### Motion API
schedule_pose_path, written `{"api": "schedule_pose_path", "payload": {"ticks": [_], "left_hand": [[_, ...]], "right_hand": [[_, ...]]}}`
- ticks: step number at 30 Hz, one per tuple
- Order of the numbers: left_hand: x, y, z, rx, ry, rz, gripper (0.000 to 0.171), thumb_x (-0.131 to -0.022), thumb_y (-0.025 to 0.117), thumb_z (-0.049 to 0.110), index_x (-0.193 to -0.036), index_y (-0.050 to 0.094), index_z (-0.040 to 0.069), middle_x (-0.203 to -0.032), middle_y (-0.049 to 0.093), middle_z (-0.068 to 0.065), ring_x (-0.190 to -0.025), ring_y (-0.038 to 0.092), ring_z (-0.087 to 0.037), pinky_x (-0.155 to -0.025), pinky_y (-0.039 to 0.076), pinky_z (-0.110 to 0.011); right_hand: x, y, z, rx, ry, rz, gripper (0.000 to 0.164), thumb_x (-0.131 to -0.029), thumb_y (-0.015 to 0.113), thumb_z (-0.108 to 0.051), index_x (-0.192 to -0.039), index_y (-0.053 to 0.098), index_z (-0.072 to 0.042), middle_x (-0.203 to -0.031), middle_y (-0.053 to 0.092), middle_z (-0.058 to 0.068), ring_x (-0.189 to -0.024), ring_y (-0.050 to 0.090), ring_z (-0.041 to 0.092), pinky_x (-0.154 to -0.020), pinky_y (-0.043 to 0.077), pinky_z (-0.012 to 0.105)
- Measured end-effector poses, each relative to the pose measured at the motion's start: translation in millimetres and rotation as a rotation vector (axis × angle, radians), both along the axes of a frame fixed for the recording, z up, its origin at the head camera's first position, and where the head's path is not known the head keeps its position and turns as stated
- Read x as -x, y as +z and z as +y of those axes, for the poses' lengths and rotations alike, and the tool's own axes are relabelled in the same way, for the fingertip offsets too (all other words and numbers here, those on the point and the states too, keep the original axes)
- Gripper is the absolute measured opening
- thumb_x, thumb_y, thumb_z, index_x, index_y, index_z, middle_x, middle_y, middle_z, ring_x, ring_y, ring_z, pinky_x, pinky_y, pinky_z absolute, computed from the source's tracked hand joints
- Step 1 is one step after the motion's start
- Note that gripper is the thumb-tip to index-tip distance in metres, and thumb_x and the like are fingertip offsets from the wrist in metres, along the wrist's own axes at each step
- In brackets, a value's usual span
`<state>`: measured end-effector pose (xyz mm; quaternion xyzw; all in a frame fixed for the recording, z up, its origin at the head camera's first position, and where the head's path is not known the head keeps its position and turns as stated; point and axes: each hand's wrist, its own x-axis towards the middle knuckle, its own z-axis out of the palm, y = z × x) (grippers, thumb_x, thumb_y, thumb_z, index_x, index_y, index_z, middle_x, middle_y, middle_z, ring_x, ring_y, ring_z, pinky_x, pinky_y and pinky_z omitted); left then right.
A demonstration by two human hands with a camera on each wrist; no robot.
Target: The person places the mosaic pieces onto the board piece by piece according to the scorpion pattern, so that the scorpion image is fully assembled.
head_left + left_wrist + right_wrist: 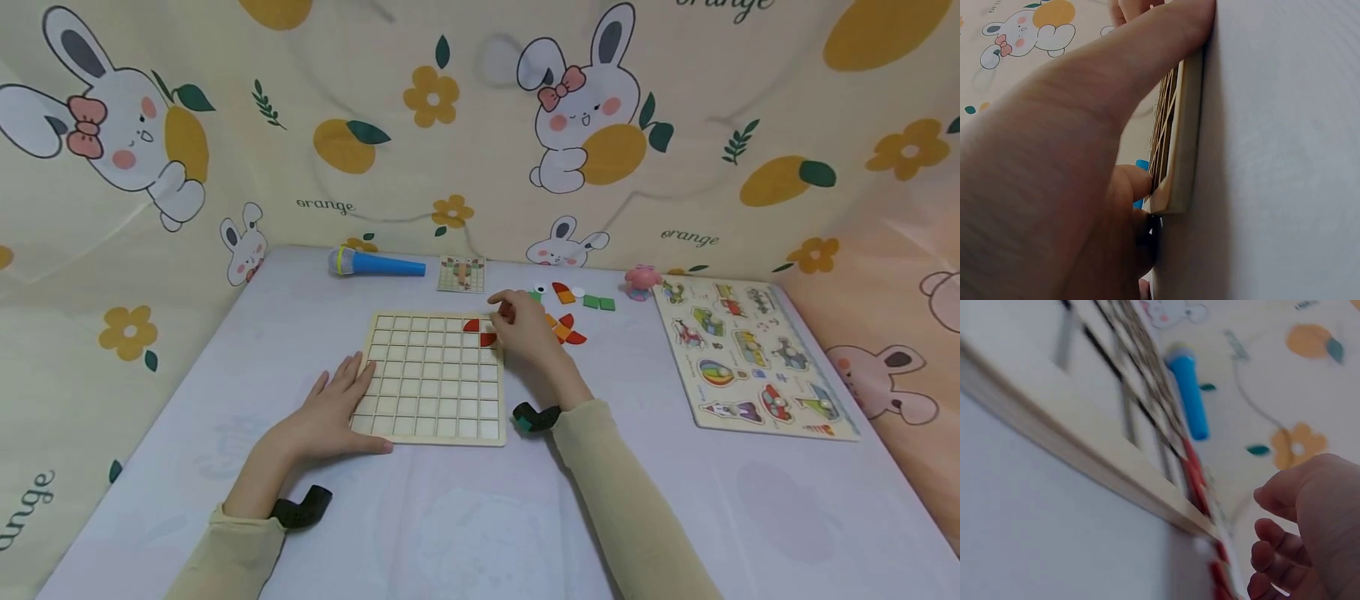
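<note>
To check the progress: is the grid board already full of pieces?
No, the grid board shows two red pieces, while most of its cells are bare.

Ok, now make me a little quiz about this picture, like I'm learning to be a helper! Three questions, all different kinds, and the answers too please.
1. Which hand touches the left edge of the grid board?
2. True or false: in the head view, the blue microphone lies left of the small picture card.
3. Count them: how many red pieces can you see on the grid board in the head view?

Key:
1. The left hand.
2. True.
3. Two, near its top right corner.
</note>
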<state>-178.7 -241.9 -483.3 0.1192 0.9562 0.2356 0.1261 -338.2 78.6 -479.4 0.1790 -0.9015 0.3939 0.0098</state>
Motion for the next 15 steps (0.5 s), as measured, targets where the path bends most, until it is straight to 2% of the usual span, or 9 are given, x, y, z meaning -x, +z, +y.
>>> {"api": "schedule_pose_path", "payload": {"ticks": [6,11,15], "left_hand": [[0.4,0.3,2,-0.003,-0.009,0.006,0.134,-0.077,0.085,0.067,-0.168,0.016,-0.003,-0.176,0.002,-0.027,-0.163,0.002,-0.046,-0.128,0.002,-0.068],[-0.1,0.3,3,0.004,-0.004,0.003,0.134,-0.076,0.085,0.067,-0.168,0.017,-0.003,-0.176,0.002,-0.027,-0.163,0.002,-0.046,-0.128,0.002,-0.069],[-0.8,0.8,4,0.003,0.002,-0.001,0.134,-0.076,0.085,0.068,-0.168,0.017,-0.002,-0.176,0.002,-0.027,-0.163,0.002,-0.046,-0.128,0.002,-0.068]], "right_hand": [[7.2,10.6,39,0.071,-0.111,0.036,0.032,-0.103,0.06,-0.014,-0.129,0.07,0.0,-0.109,0.063,0.016,-0.088,0.055,0.028,-0.072,0.045,0.036],[8.5,15.1,73,0.09,-0.197,0.004,0.032,-0.104,0.061,-0.017,-0.129,0.07,0.001,-0.111,0.064,0.018,-0.097,0.056,0.031,-0.082,0.045,0.035],[9.1,10.5,94,0.084,-0.25,-0.025,0.032,-0.104,0.065,-0.02,-0.128,0.071,0.0,-0.11,0.066,0.018,-0.1,0.056,0.032,-0.083,0.046,0.034]]}}
